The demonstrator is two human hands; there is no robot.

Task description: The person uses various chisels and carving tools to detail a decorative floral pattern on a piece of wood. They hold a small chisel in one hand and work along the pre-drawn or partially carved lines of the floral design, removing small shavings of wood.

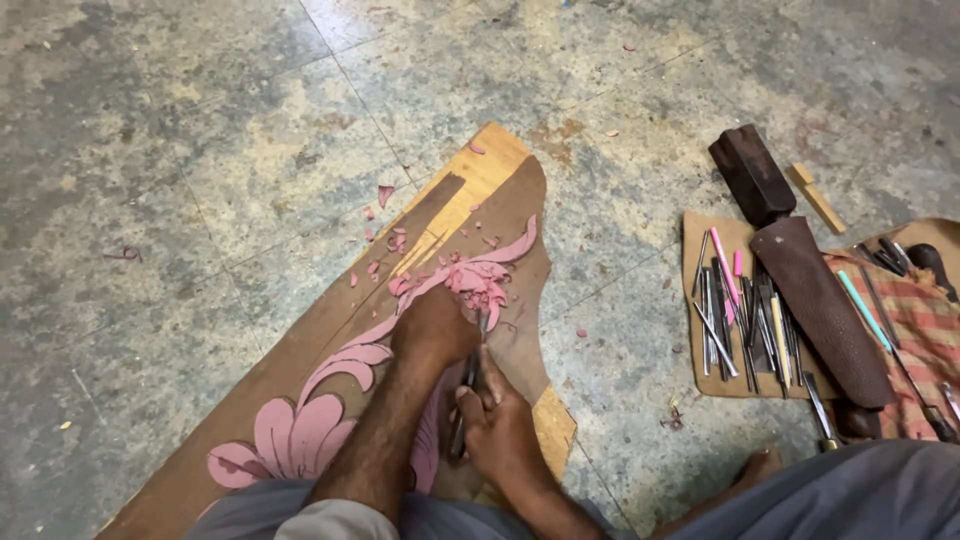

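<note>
A long wooden board (pixel 300 350) lies on the floor, bearing a pink floral and leaf pattern (pixel 300 430). My left hand (pixel 432 328) presses down on the board beside the carved pink scroll (pixel 480 275). My right hand (pixel 497 425) grips a thin metal carving chisel (pixel 470 385), whose tip meets the wood near the left hand's fingers. Pink and brown chips (pixel 385 240) are scattered around the cut area.
To the right, a brown mat (pixel 700 375) holds several metal chisels (pixel 745 320). A dark wooden mallet (pixel 752 175), a brown leather sheath (pixel 825 310), a small wood block (pixel 818 197) and a checked cloth (pixel 925 330) lie nearby. My bare foot (pixel 755 468) rests on the stone floor.
</note>
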